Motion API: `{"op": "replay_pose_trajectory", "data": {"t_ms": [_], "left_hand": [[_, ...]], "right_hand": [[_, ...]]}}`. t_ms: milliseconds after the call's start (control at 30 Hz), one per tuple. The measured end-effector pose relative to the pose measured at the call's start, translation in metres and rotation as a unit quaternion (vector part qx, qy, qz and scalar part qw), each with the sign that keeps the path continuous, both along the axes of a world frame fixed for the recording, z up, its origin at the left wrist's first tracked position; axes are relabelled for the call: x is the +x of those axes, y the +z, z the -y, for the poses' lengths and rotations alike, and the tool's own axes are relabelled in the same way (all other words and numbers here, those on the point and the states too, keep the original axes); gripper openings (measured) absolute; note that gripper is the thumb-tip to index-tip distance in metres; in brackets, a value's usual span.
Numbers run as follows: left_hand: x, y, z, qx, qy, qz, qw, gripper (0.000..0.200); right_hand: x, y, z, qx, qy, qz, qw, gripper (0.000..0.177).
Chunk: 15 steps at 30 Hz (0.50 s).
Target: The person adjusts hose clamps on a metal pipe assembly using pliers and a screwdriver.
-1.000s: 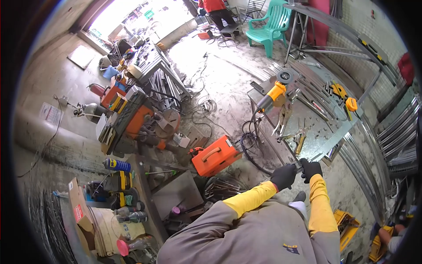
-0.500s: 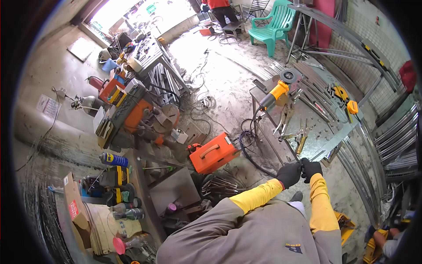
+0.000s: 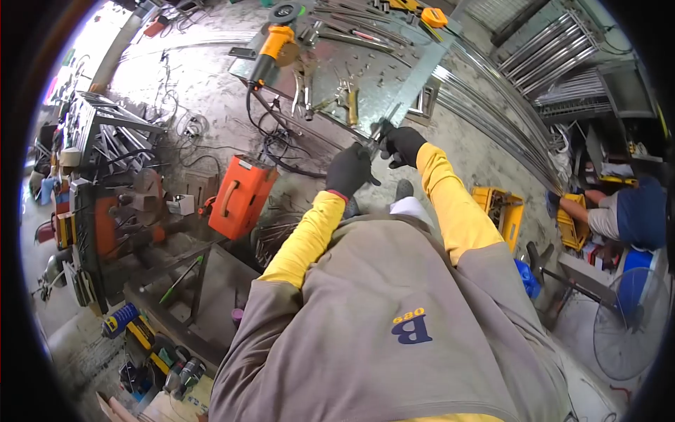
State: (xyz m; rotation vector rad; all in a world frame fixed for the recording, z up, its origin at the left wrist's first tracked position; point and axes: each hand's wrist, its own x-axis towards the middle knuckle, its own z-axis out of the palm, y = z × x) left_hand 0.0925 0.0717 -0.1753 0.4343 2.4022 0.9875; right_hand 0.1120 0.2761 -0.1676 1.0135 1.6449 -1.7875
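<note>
My left hand [image 3: 349,170], in a black glove, is closed near the table's front edge, its fingertips close to my right. What it grips is hidden by the glove. My right hand [image 3: 403,145], also gloved in black, is closed on a slim metal piece [image 3: 380,131] that shows between the hands. Just beyond is the metal-topped table [image 3: 330,60]. On it lie yellow-handled pliers [image 3: 351,100], locking pliers [image 3: 302,93] and a yellow angle grinder [image 3: 276,46] with its disc facing up.
An orange machine with a handle [image 3: 241,197] stands on the floor at left, near the grinder's black cable [image 3: 271,144]. Long metal tubes [image 3: 485,102] lie to the right. Yellow crates [image 3: 500,211], a seated person [image 3: 619,211] and a fan [image 3: 636,323] are at far right.
The view has turned down and to the right, bringing the fan and the seated person into sight. My hands have moved slightly apart.
</note>
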Motion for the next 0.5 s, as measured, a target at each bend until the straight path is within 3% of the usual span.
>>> {"op": "replay_pose_trajectory", "data": {"t_ms": [100,200,333,433,500], "left_hand": [[-0.001,-0.001,0.001,0.048,0.021,-0.026,0.998,0.034],[-0.001,0.006,0.000,0.018,0.025,-0.027,0.999,0.034],[-0.005,-0.010,0.000,0.031,-0.003,-0.043,0.999,0.034],[0.000,-0.017,0.006,0.073,0.001,-0.035,0.997,0.032],[0.010,-0.020,0.018,0.146,0.013,0.112,0.983,0.029]], "right_hand": [[0.017,-0.004,-0.001,-0.010,-0.096,-0.034,0.995,0.065],[0.012,0.018,0.009,0.113,0.016,-0.044,0.992,0.049],[-0.007,0.037,0.021,0.186,0.061,-0.012,0.981,0.050],[-0.011,0.040,0.024,0.172,0.045,0.008,0.984,0.051],[-0.016,0.035,0.020,0.201,0.079,0.016,0.976,0.052]]}}
